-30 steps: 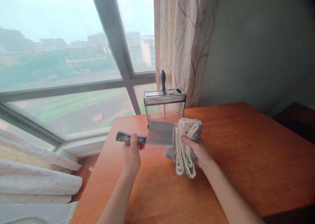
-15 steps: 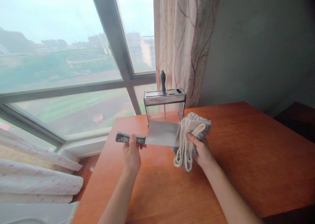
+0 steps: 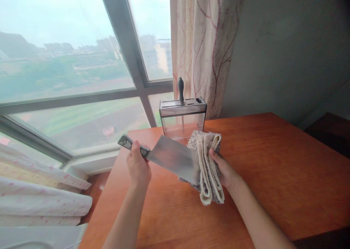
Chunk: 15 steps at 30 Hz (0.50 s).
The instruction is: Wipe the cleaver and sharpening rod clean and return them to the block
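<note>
My left hand (image 3: 139, 167) is closed around the dark patterned handle of a cleaver (image 3: 172, 158). The wide grey blade slants down to the right, above the table. My right hand (image 3: 225, 170) grips a folded grey and cream cloth (image 3: 210, 168), thumb on the near side. The blade's far end rests against the cloth or between its folds; part of that end is hidden by it. Behind the blade stands a knife block (image 3: 182, 109) with clear sides and a metal-coloured top. A dark ribbed handle (image 3: 181, 90) sticks up from one of its slots.
The reddish-brown wooden table (image 3: 273, 176) spreads under both hands. Beyond its left edge are windows (image 3: 65, 74) and a pale curtain (image 3: 41, 196). Another curtain (image 3: 207, 52) hangs behind the knife block, beside a grey wall (image 3: 284, 52).
The cleaver has tilted from nearly level, its handle now higher and farther left, its blade end lower. My right hand and the cloth have moved slightly down and turned.
</note>
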Each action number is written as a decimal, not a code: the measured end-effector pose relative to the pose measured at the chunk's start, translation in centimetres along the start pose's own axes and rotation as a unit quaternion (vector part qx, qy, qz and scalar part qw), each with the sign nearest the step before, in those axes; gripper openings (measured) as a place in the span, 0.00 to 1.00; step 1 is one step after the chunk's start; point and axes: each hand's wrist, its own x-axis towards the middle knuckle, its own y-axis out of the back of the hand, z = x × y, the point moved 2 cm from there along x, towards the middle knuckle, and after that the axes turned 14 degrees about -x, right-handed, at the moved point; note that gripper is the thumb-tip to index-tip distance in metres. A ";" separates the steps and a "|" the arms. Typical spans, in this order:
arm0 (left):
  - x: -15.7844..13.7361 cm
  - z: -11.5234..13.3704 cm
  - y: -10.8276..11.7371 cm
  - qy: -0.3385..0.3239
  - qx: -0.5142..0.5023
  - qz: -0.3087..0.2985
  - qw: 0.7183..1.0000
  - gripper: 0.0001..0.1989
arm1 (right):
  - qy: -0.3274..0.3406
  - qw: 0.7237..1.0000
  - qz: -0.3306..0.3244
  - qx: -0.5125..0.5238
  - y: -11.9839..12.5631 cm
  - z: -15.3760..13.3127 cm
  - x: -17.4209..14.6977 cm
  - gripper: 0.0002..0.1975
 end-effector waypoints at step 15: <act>0.4 -1.6 -3.2 0.134 0.124 -0.068 0.981 0.21 | -0.087 0.990 -0.104 0.038 -1.8 0.8 -0.7 0.25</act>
